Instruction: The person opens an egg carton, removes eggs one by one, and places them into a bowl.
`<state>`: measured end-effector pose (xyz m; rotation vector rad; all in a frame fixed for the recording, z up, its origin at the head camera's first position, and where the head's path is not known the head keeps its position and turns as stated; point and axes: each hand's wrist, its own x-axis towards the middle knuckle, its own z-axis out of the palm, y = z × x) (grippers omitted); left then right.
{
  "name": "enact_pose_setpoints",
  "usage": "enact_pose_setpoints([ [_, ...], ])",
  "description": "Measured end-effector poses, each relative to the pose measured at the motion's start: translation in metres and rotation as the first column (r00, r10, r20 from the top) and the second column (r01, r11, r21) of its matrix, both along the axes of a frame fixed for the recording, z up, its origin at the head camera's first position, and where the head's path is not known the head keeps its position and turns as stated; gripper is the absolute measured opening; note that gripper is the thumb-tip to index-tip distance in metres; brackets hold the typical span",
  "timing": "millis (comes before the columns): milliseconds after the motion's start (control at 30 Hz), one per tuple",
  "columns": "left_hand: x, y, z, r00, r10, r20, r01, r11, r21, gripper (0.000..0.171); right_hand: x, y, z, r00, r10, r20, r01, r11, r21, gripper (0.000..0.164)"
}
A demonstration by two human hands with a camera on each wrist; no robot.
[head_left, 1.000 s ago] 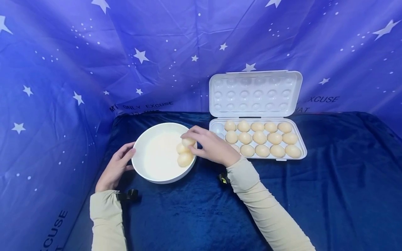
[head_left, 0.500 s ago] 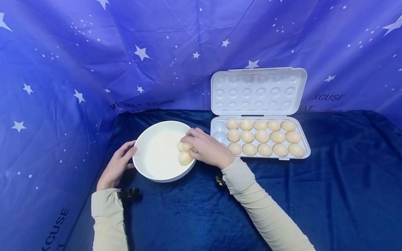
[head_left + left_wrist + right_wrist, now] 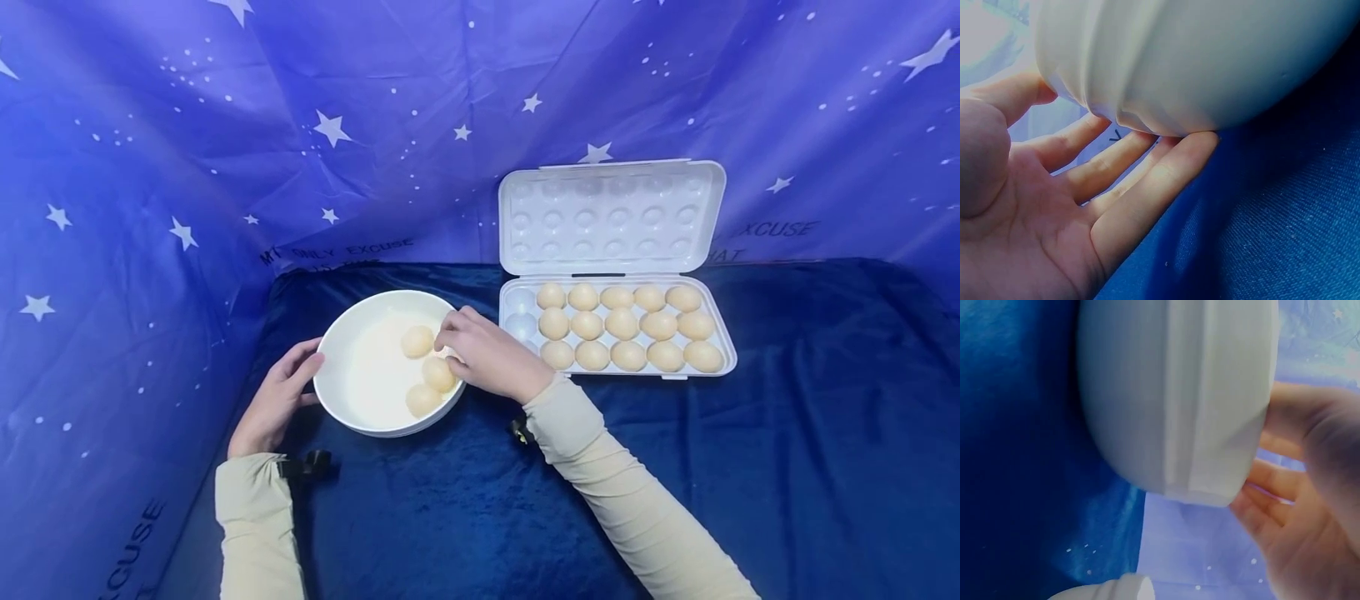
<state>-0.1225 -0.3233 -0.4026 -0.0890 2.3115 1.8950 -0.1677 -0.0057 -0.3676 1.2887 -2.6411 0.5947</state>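
A white bowl point(image 3: 360, 358) sits on the blue cloth, with three pale eggs inside toward its right side. One egg point(image 3: 417, 342) lies apart from the other two, which rest close together near the right wall. My left hand point(image 3: 277, 392) holds the bowl's left side, thumb at the rim; in the left wrist view the fingertips point(image 3: 1200, 140) press its outer wall. Over the right rim reaches my right hand point(image 3: 491, 354), its loosely bent fingers dipping inside and the thumb tip beside the nearer egg point(image 3: 438, 374). The right hand's fingertips are hidden behind the bowl wall in the right wrist view.
Right of the bowl stands an open white egg carton point(image 3: 731, 367) with its lid point(image 3: 611, 217) raised. Rows of eggs fill most of it; the leftmost column of hollows point(image 3: 519, 300) is bare. A purple star-printed curtain point(image 3: 405, 125) hangs behind the dark blue cloth point(image 3: 465, 508).
The egg that was in my right hand's fingers is let go into the bowl. The eggs have rolled apart leftward and nearer. My left hand stays on the bowl.
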Motion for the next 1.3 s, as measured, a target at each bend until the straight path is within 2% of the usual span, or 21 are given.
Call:
enact_pose_setpoints([
  [167, 0.000, 0.001, -0.002, 1.000, -0.015, -0.003, 0.015, 1.000, 0.006, 0.050, 0.001, 0.009, -0.008, 0.999, 0.020, 0.032, -0.017, 0.996, -0.088, 0.015],
  [300, 0.002, 0.000, 0.000, 1.000, -0.010, -0.017, 0.011, 1.000, 0.029, 0.041, -0.001, 0.016, -0.004, 0.995, 0.038, 0.087, -0.024, 0.986, -0.162, 0.016],
  [367, 0.003, -0.002, 0.001, 1.000, -0.005, -0.022, 0.005, 0.999, 0.033, 0.039, -0.003, 0.020, 0.000, 0.995, 0.023, 0.100, -0.005, 0.985, -0.173, 0.017],
  [600, 0.004, -0.002, 0.001, 1.000, -0.009, -0.026, 0.010, 1.000, 0.028, 0.033, -0.010, 0.047, 0.002, 0.991, -0.121, 0.051, 0.128, 0.982, -0.140, 0.017],
  [767, 0.003, -0.001, 0.000, 0.999, -0.015, -0.032, 0.016, 0.999, 0.040, 0.025, -0.017, 0.066, -0.002, 0.981, -0.187, 0.057, 0.192, 0.975, -0.113, 0.017],
  [933, 0.003, 0.000, 0.000, 1.000, -0.005, -0.019, 0.006, 0.999, 0.033, 0.035, -0.021, 0.076, -0.003, 0.968, -0.242, 0.071, 0.246, 0.968, -0.052, 0.019],
  [1100, 0.001, 0.003, 0.001, 1.000, -0.010, -0.008, 0.010, 1.000, 0.013, 0.046, -0.021, 0.087, -0.001, 0.939, -0.327, 0.103, 0.328, 0.945, 0.005, 0.025],
  [1300, 0.003, 0.002, 0.002, 1.000, -0.004, 0.002, 0.004, 1.000, 0.004, 0.051, -0.020, 0.095, -0.006, 0.912, -0.389, 0.129, 0.391, 0.920, 0.011, 0.024],
])
